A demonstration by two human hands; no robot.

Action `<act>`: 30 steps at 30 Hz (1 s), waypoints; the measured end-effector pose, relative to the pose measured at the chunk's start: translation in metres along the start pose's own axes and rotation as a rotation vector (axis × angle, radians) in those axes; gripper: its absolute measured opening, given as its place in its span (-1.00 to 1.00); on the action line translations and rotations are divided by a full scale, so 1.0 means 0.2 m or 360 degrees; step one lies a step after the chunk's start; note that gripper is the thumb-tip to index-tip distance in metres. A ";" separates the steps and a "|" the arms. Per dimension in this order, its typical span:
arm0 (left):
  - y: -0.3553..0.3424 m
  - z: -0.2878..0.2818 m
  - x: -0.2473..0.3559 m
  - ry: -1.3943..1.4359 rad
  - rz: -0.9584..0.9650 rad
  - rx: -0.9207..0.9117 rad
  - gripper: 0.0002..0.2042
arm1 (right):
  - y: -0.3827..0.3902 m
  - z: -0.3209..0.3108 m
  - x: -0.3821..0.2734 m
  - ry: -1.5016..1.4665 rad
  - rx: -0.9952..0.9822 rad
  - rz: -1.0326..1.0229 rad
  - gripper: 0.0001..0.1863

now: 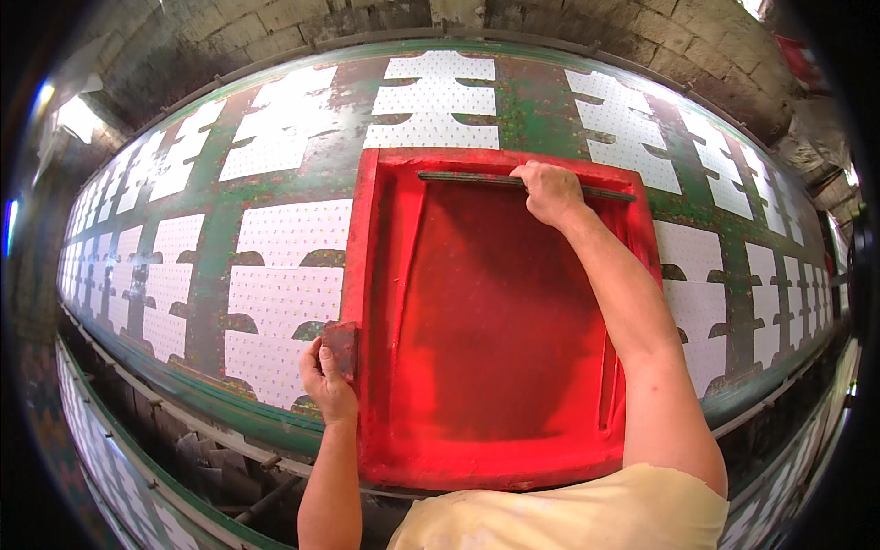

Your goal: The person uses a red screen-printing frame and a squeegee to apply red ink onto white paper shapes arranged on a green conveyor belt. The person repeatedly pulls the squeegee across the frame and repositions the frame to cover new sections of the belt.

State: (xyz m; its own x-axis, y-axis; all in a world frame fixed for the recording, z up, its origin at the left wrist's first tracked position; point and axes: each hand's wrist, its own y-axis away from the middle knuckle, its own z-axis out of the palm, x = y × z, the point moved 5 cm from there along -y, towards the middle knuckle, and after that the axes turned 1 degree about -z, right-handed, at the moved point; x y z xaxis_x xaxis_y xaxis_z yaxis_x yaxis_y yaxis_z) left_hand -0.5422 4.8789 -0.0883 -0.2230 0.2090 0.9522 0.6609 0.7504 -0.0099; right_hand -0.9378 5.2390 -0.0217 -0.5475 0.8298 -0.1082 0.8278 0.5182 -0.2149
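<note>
- Yellow shirt (568, 509) fabric is showing nearest, just beyond the tabletop's (215, 266) near edge.
- Left hand (328, 380): thumb and fingers are pinching a dark red block (341, 348), which is touching the left side of the red frame (362, 247); whether it is fixed there, I cannot tell.
- That frame is lying over the middle of the tabletop's near edge, and its sheet (495, 321) is carrying red paint, darker toward the middle.
- Right hand (553, 192): fingers are grasping a long dark bar (472, 180), which is lying crosswise just inside the frame's far edge.
- Handling this well is, I judge, calling for level, even pressure along the bar, since one hand is gripping it right of its middle, and for a firm left hand so the frame is not shifting.
- White pieces (284, 293) with tiny prints are lying in rows toward the tabletop's left, right and far edges.
- Behind the far edge, a block wall (275, 32) is standing.
</note>
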 end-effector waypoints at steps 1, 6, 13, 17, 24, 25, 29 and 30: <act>0.00 -0.01 -0.01 -0.0041 0.0052 0.0001 -0.56 | 0.00 0.00 0.02 0.0000 0.0046 -0.0022 -0.53; 0.01 -0.01 -0.03 -0.0089 0.0040 -0.0003 -0.57 | 0.01 0.03 0.12 -0.0042 0.0139 -0.0042 -0.52; 0.02 0.00 0.01 -0.0057 -0.0150 0.0006 -0.59 | 0.05 -0.02 0.24 -0.0042 -0.0031 -0.0022 -0.57; 0.00 0.01 0.05 -0.0149 0.0020 0.0006 -0.59 | 0.04 -0.06 0.21 -0.0011 -0.0200 -0.0190 -0.69; -0.03 0.01 -0.01 -0.0137 -0.0077 -0.0047 -0.61 | 0.18 -0.11 0.07 0.0087 -0.0497 -0.0099 -0.73; -0.04 0.02 -0.02 -0.0130 -0.0077 -0.0055 -0.60 | 0.22 -0.12 0.03 0.0113 -0.0475 -0.0040 -0.73; -0.06 0.03 -0.02 -0.0075 -0.0074 -0.0085 -0.58 | 0.47 -0.17 -0.14 0.0079 -0.0494 0.0089 -0.70; -0.06 0.04 -0.02 -0.0048 -0.0113 -0.0086 -0.57 | 0.54 -0.19 -0.19 0.0060 -0.0489 0.0098 -0.68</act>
State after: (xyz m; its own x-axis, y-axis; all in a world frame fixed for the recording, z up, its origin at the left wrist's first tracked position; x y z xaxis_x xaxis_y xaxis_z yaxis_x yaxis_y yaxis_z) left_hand -0.5540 4.8736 -0.0946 -0.2918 0.1759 0.9402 0.6800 0.7294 0.0746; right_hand -0.8228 5.2709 -0.0044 -0.4951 0.8656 -0.0743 0.8606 0.5004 0.0947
